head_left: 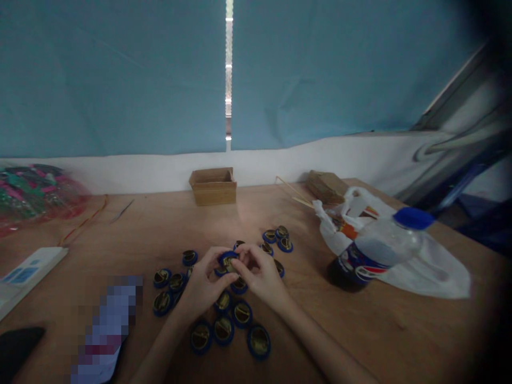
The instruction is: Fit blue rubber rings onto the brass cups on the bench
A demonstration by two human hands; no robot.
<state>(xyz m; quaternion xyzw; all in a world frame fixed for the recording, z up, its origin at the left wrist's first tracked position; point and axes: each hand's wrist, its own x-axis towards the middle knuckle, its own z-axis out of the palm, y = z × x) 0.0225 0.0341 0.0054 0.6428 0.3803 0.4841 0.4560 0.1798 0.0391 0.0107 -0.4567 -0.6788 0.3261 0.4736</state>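
Note:
Both my hands hold one round blue-rimmed pin badge [228, 260] over the middle of the table, its gold-coloured back facing up. My left hand [208, 274] is closed on its left side, with the thumb along the near edge. From the right, my right hand [258, 272] pinches it between thumb and fingers. Several like badges lie around and under the hands: a badge [258, 341] near my right forearm, a badge [162, 303] to the left, and a badge [285, 244] in a small group at the right. Some are partly hidden by my hands.
An open cardboard box [216, 192] stands by the wall. At right are a cola bottle [372, 253] with a blue cap, a white plastic bag [444, 272] and a brown package [326, 185]. At left lie a white device [28, 274], a blurred-out object [110, 325] and plastic-wrapped goods [38, 194].

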